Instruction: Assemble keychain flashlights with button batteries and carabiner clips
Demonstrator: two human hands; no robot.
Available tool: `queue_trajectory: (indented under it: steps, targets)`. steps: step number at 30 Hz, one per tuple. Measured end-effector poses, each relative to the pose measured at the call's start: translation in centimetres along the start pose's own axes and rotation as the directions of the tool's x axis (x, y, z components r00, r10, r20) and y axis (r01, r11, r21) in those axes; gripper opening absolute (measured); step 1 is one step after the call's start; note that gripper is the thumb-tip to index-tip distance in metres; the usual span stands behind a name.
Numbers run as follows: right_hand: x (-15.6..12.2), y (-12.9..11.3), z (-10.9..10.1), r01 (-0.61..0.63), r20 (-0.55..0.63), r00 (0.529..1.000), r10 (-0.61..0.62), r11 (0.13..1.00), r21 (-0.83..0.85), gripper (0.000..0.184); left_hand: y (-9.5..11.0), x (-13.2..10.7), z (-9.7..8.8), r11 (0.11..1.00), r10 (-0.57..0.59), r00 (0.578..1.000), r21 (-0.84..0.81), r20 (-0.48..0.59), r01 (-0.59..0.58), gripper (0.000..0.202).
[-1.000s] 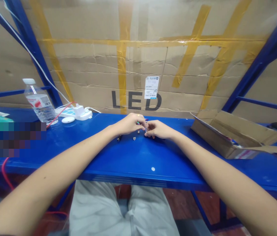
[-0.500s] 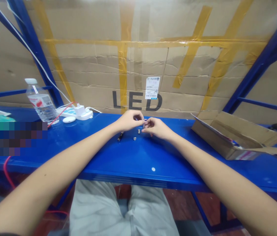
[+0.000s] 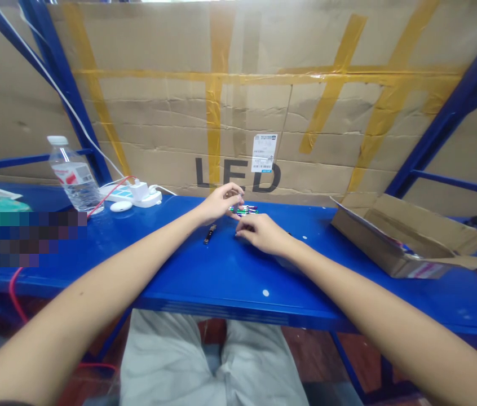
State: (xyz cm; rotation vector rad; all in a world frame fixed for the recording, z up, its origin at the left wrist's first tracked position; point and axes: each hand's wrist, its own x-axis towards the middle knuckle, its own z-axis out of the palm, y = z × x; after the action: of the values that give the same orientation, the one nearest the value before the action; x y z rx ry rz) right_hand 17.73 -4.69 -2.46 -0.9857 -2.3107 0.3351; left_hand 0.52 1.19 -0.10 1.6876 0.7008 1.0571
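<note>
Clock directions are from the right hand. At six, nearest the edge, a white dot [image 3: 265,293] marks the blue table [image 3: 221,276]. The right hand [image 3: 261,232] is curled low, fingertips drawn in; whether it grips anything I cannot tell. At nine lies a dark piece [image 3: 209,234], apart from both hands. At eleven, coloured rods [image 3: 250,210] lie beside the left hand [image 3: 221,203], which is half open, its hold unclear. The step in hand looks like fingertip handling of small parts; the next move calls for a precise pinch.
</note>
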Motion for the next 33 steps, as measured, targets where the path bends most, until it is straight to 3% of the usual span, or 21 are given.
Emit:
queue_trajectory:
  steps: [2,4,7,17,20,24,29,33]
  targets:
    - [0.1,0.5,-1.2,-0.051,-0.173,0.983,0.067,0.994,0.093,0.009,-0.2,0.0,0.2,1.000,0.016,0.999,0.012,0.041,-0.017,0.015]
    - [0.2,1.1,-2.4,-0.085,-0.330,0.933,0.141,0.980,0.178,0.009,-0.3,0.0,0.3,0.999,0.025,0.996,0.040,0.084,-0.028,0.018]
    - [0.3,1.7,-3.5,-0.089,-0.421,0.885,0.198,0.960,0.266,0.012,-0.3,0.0,0.6,0.992,0.030,0.990,0.117,0.136,-0.046,0.019]
    - [0.2,1.9,-3.5,-0.111,-0.285,0.931,0.227,0.922,0.371,0.016,0.3,-0.6,1.4,0.973,0.079,0.982,0.202,0.174,-0.114,0.027]
    - [0.1,2.1,-3.4,-0.124,-0.274,0.933,0.235,0.922,0.368,0.015,0.4,-0.8,1.6,0.945,0.157,0.973,0.261,0.167,-0.197,0.024]
    - [0.0,2.2,-3.7,-0.137,-0.282,0.931,0.230,0.940,0.314,0.013,0.7,-1.1,1.9,0.855,0.218,0.965,0.449,0.144,-0.260,0.010]
    - [-0.2,2.4,-4.3,-0.123,-0.250,0.955,0.157,0.982,0.146,0.015,1.0,-1.3,2.3,0.645,0.230,0.951,0.699,0.207,-0.308,0.024]
    - [-0.4,2.6,-4.4,-0.069,-0.154,0.985,0.077,0.996,0.058,0.018,0.8,-1.4,2.5,0.610,0.261,0.940,0.716,0.222,-0.339,0.018]
